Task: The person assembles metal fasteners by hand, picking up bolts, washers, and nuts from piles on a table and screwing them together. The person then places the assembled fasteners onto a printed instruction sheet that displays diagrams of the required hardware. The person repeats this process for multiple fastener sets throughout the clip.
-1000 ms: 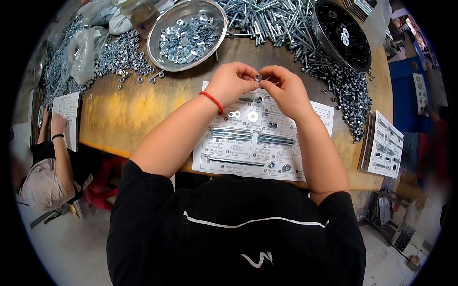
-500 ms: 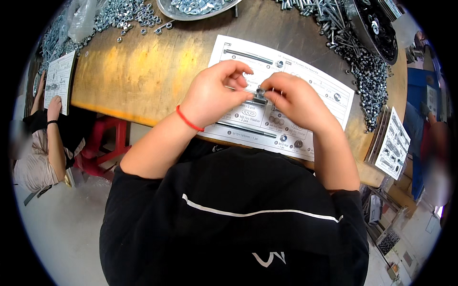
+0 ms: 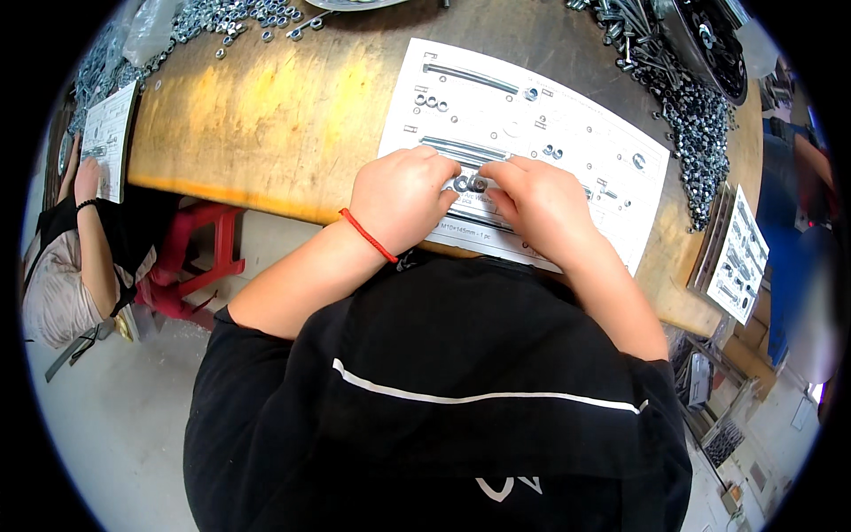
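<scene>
My left hand (image 3: 406, 191), with a red cord round its wrist, is closed, its thumb and fingertips pinched at a small metal washer (image 3: 461, 183). Right beside it, a second dark ring-shaped washer (image 3: 479, 183) sits at the fingertips of my closed right hand (image 3: 542, 202). Both hands rest low over a white printed sheet (image 3: 496, 97) that shows bolts, nuts and washers. Long bolt shapes (image 3: 465, 147) lie just beyond my fingers; whether they are printed or real I cannot tell. My hands cover the middle of the sheet.
Loose nuts (image 3: 696, 146) and bolts (image 3: 631, 27) are heaped at the right, beside a dark bowl (image 3: 709, 44). More nuts (image 3: 239, 18) lie at the far left. A stack of printed cards (image 3: 737, 257) stands at the table's right edge. Another person's hand (image 3: 89, 180) holds a sheet at left.
Both hands have come down nearer to me on the sheet, and their fingertips are now closer together. Two rings show side by side where a small stack was in my right fingers.
</scene>
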Available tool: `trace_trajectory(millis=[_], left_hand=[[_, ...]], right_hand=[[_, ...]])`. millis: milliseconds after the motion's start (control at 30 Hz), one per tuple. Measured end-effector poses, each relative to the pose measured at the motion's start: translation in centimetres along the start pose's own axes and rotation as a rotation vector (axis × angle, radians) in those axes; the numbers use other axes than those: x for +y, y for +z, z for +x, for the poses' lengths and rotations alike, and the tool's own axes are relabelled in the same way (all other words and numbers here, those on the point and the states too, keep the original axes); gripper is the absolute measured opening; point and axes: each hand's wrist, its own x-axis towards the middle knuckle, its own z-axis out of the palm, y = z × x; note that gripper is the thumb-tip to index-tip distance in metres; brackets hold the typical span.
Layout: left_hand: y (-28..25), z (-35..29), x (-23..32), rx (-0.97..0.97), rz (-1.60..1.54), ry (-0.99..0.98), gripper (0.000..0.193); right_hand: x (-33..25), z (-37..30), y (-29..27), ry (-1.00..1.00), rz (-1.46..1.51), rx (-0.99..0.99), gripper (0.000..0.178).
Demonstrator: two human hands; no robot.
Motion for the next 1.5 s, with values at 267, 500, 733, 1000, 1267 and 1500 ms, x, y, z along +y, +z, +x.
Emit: trace_trajectory(millis=[267, 500, 733, 1000, 1267, 1500], left_hand=[[0.9, 0.7, -0.2, 0.023, 0.030, 0.063, 0.016], [-2.4, -0.2, -1.4, 0.106, -0.224, -0.019, 0.025], [-3.4, 0.4, -8.4, 0.412, -0.331, -0.361, 0.011], [-3.0, 1.5, -8.7, 0.393, -0.308, -0.378, 0.006], [-3.2, 1.5, -8.8, 0.392, -0.326, -0.372, 0.005], [-3.3, 1.6, -8.8, 0.375, -0.309, -0.383, 0.007]], right_hand=[[-0.3, -0.2, 2.7, 0.103, 0.003, 0.114, 0.014], [-0.6, -0.1, 0.4, 0.133, 0.055, 0.054, 0.022], [2.0, 11.4, -6.0, -0.067, -0.166, 0.278, 0.020], [1.2, 28.5, -3.5, 0.002, -0.289, 0.102, 0.017], [2.4, 32.1, -1.6, 0.124, -0.066, -0.027, 0.016], [3.7, 32.8, -0.8, 0.088, 0.000, -0.044, 0.015]])
